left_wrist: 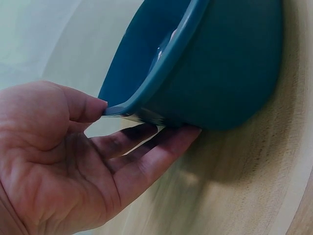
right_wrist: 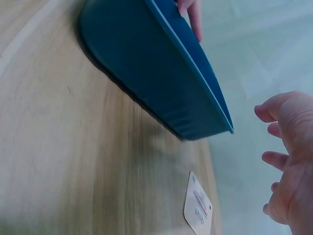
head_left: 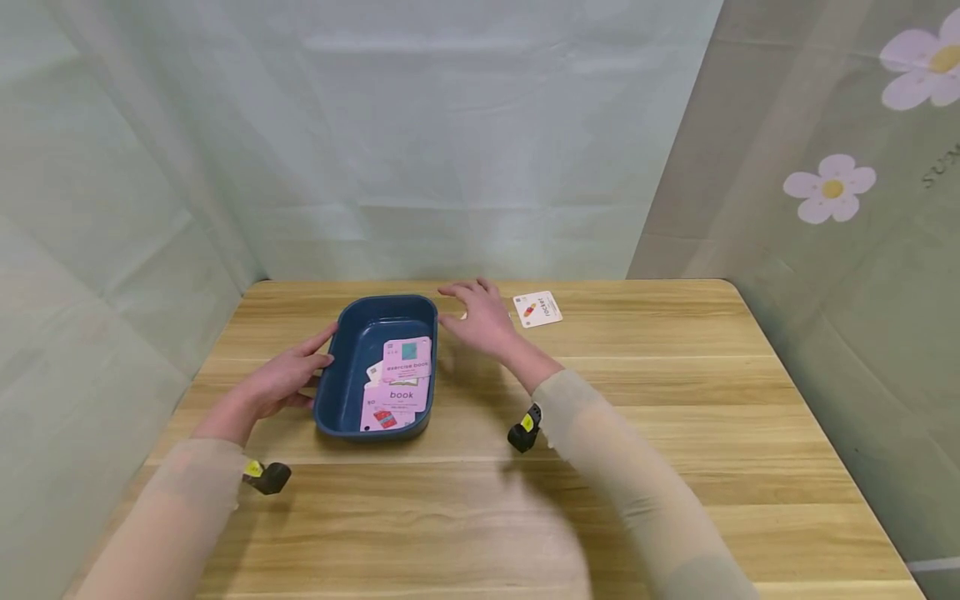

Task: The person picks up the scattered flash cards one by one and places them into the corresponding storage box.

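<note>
A dark blue plastic bin (head_left: 324, 410) stands on the left part of the table. My left hand (head_left: 283, 379) holds its left side, with the thumb at the rim and the other fingers against the outer wall, as the left wrist view shows. Pink word cards lie inside, among them an exercise book card (head_left: 407, 358) and a book card (head_left: 401, 397). Beyond the bin's right rim my right hand (head_left: 482, 321) hovers with fingers spread and nothing in them; the right wrist view shows a gap to the bin. Below it lies a white ship card (right_wrist: 198, 205), mostly hidden in the head view.
A white rocket card (head_left: 537, 309) lies near the table's back edge, right of my right hand. The wooden table (head_left: 660, 467) reaches to pale curtains (head_left: 465, 142) behind and at both sides.
</note>
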